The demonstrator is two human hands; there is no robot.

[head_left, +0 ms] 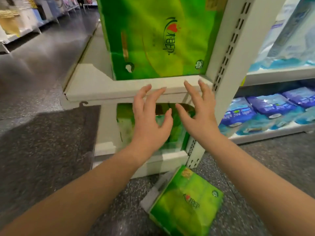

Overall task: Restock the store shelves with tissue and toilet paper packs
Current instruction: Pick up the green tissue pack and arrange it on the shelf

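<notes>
Reaching both empty, spread hands, left hand (150, 120) and right hand (199, 113), toward the shelf edge (119, 92), I risk stepping on the green tissue pack (185, 203) lying below them on the floor.

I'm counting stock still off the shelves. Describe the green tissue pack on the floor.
The green tissue pack lies flat on the speckled grey floor, turned at an angle, just in front of the white shelf's base. It looks wrapped in glossy yellow-green plastic with a red heart logo and a small round emblem. Neither hand touches it.
</notes>
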